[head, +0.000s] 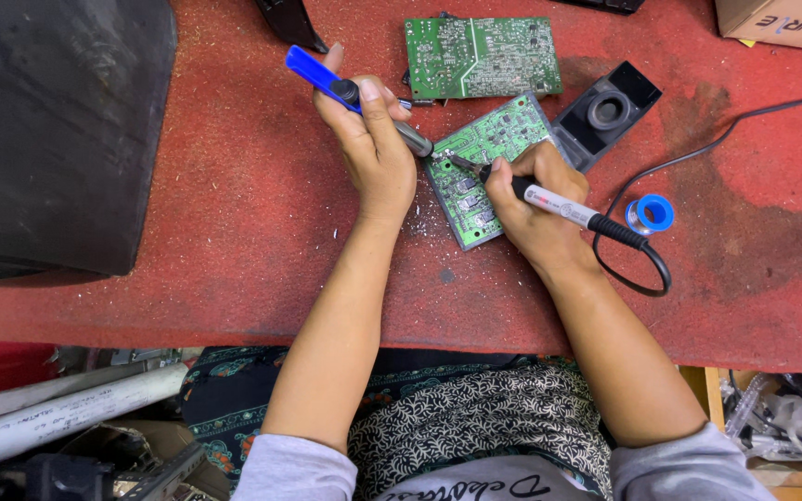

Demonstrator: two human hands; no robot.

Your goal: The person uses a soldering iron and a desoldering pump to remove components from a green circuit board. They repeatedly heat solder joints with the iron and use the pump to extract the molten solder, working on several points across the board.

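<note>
Here the red, crumb-speckled, stained desk [234,232] carries two circuit boards; left hand [373,148] fingers grip a blue pump [345,91], right hand [536,209] fingers grip a soldering iron [563,209].

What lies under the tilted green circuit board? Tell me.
The tilted circuit board rests on the red worktop. Its upper right corner meets the black stand. The right hand covers its right edge, so anything beneath there stays hidden.
</note>
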